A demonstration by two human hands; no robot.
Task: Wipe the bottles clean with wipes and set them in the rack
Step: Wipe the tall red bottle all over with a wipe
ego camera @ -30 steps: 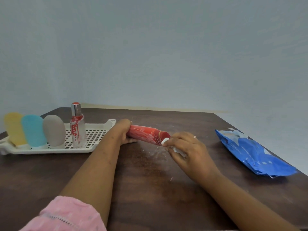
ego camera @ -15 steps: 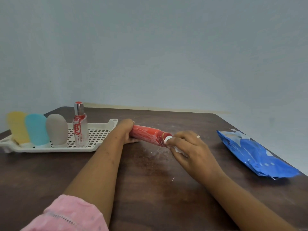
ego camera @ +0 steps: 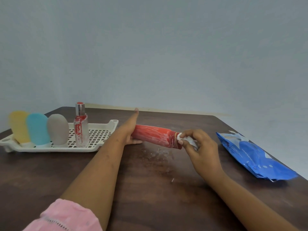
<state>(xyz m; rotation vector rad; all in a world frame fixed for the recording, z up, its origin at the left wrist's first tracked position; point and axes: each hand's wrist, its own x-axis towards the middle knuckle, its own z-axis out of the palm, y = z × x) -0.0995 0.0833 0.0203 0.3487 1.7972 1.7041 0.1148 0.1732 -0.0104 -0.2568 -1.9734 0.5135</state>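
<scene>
The left hand [ego camera: 130, 131] holds the bottle [ego camera: 155, 135] by its end, one finger sticking out straight. The right hand [ego camera: 200, 147] pinches a wipe [ego camera: 190, 141] against the other end.

A modest domestic room, by all appearances: a dark wooden table [ego camera: 150, 189] stands pushed against a bare, pale blue-grey painted wall [ego camera: 166, 55]. On it sit a white plastic rack [ego camera: 58, 150] of small toiletry bottles [ego camera: 58, 129] and a crumpled blue pack of wet wipes [ego camera: 255, 157], ordinary household goods.
</scene>
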